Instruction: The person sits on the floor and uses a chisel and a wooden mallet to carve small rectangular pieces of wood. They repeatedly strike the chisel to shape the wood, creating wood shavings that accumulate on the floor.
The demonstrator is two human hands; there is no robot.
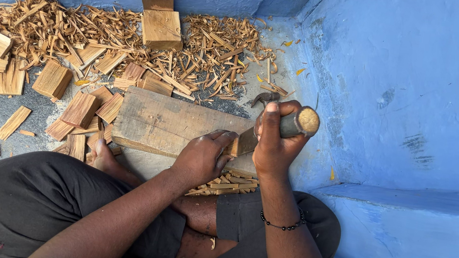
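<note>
Two hands: left hand [200,158] steadies wood piece [243,143], right hand [275,144] grips tool [292,123]

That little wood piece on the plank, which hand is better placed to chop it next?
Probably the right hand: it grips the wooden-handled blade just above the wood piece, which the left hand steadies on the plank.
</note>
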